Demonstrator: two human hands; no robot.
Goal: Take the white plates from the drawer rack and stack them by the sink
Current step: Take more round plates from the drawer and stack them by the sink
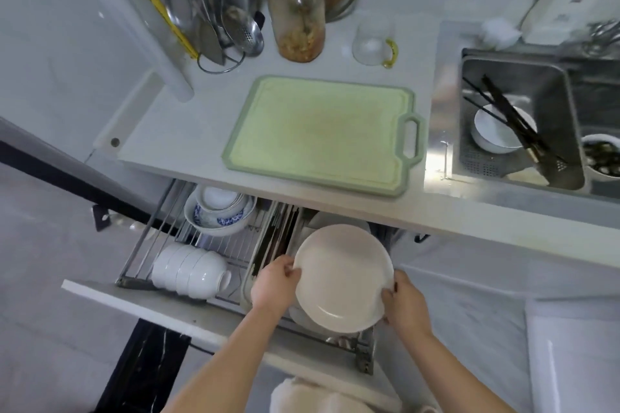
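Note:
A round white plate (342, 278) is held over the right side of the pulled-out wire drawer rack (231, 255), face up and slightly tilted. My left hand (275, 285) grips its left rim and my right hand (404, 307) grips its lower right rim. Edges of more white plates (302, 317) show in the rack beneath it, mostly hidden. The steel sink (516, 117) is at the upper right, with bare steel counter (439, 131) along its left side.
A green cutting board (322, 134) lies on the counter above the drawer. White bowls (191, 270) and blue-patterned bowls (218, 211) sit in the rack's left half. A glass jar (297, 10), a glass mug (374, 42) and hanging utensils (214, 17) stand at the back. The sink holds a bowl and chopsticks.

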